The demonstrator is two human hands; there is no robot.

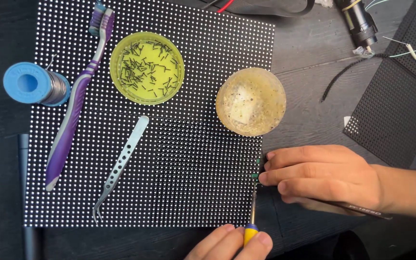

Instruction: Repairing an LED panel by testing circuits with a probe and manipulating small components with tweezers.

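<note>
Left hand (234, 240) pinches yellow-handled iron (252, 212), shaft pointing straight up at panel edge (257, 168). Right hand (321, 175) nearer, fingertips touching edge, gripping thin dark tool (357, 209).

Panel (179, 72) lies on table (309, 62). Left of the right hand's fingers (285, 166): tweezers (121, 163), then toothbrush (75, 103). Behind them: jar (251, 101); lid (147, 67) farther left. Solder spool (37, 84) off-panel, far left.
</note>
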